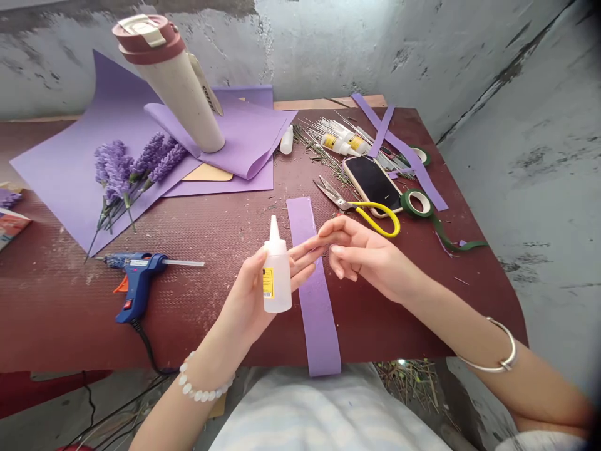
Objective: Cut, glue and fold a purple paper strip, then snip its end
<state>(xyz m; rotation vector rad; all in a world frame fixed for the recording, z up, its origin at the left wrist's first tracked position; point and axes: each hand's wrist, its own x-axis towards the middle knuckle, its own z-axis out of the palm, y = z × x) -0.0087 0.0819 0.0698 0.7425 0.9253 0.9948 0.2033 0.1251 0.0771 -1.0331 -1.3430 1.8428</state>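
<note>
In front of me, my left hand [248,282] grips a white squeeze bottle of glue [278,275] upright, its thumb against the side and its fingers stretched out behind. The bottle has a pointed nozzle and a yellow label. My right hand [370,250] is loosely bent, fingers apart, with nothing visible in it. Its index finger touches the left fingertips. Beneath both hands a purple strip [322,319] lies lengthwise on the table, its near end at the front edge. Scissors [359,205] with yellow handles lie open just beyond the right hand.
A blue glue gun [139,279] lies left, its cord off the front edge. Behind it are purple flowers [115,166], purple sheets [61,166] and a tall tumbler [188,94]. Toward the right are a phone [370,181], green tape [417,203], glue bottles [335,143] and thin stems [323,153].
</note>
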